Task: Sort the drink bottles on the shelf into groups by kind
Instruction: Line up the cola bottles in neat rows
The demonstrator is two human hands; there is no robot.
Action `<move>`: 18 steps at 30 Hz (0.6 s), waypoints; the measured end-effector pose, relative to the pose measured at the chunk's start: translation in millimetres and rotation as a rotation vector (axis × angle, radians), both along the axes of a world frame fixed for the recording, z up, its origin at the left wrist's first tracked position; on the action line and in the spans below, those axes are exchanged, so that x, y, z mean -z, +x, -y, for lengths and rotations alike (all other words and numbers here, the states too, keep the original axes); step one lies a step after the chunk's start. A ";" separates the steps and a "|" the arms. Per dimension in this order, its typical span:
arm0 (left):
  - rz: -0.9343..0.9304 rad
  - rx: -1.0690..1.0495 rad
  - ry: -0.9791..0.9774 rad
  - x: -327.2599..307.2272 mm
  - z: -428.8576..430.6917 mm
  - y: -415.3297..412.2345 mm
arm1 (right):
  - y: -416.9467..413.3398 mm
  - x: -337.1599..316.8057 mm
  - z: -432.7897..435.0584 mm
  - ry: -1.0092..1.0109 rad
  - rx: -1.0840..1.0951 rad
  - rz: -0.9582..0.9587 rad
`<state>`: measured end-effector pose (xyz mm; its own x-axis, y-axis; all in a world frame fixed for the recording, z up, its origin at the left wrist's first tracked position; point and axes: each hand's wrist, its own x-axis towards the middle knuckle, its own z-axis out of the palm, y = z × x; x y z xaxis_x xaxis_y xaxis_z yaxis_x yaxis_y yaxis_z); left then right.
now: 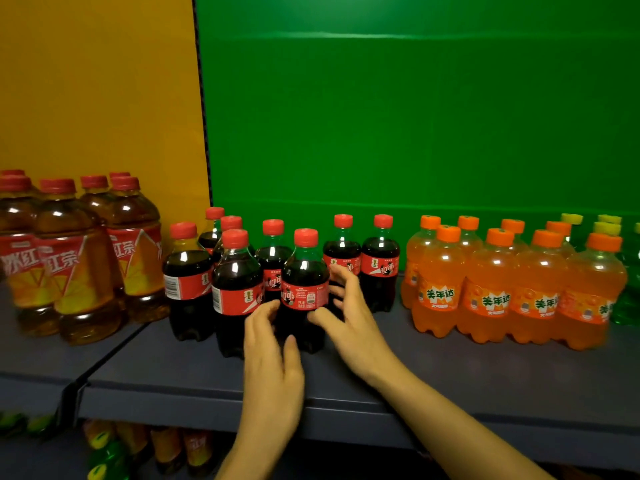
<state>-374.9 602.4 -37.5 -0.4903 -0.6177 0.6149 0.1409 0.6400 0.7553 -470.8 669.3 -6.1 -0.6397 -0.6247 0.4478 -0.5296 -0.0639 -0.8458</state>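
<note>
Several small cola bottles with red caps stand in the middle of the dark shelf (450, 368). The front one (304, 271) stands between my two hands. My left hand (272, 355) is at its lower left, fingers loosely bent, thumb near the base. My right hand (349, 317) is at its right side with fingers spread and slightly curved, close to the label; contact is unclear. Large iced tea bottles (76, 265) stand in a group at the left. Orange soda bottles (491, 289) form a group at the right, with green bottles (620, 306) with yellow caps behind them at the far right.
A yellow panel (97, 81) and a green panel (415, 116) back the shelf. A divider gap (100, 362) splits the shelf between the tea and the cola. A lower shelf at the bottom left holds more bottles (145, 448).
</note>
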 end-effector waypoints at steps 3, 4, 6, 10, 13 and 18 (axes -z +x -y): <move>0.143 0.095 0.098 1.1 -7.7 -2.8 | -1.7 2.7 11.4 0.006 0.055 -0.060; 0.170 0.122 0.150 -0.1 -8.0 -4.2 | -3.3 2.6 12.7 0.007 0.088 -0.082; 0.211 0.145 0.214 -3.6 -6.7 -6.7 | -7.4 1.8 11.1 0.007 0.109 -0.107; 0.241 0.137 0.261 -9.5 -0.6 -13.1 | -17.2 -0.1 -4.6 0.027 0.075 -0.109; 0.238 0.101 0.267 -9.7 5.6 -21.3 | -28.0 -0.6 -21.5 0.035 0.071 -0.079; 0.219 0.020 0.238 -12.5 17.0 -35.8 | -43.3 -1.4 -46.2 0.058 0.064 -0.039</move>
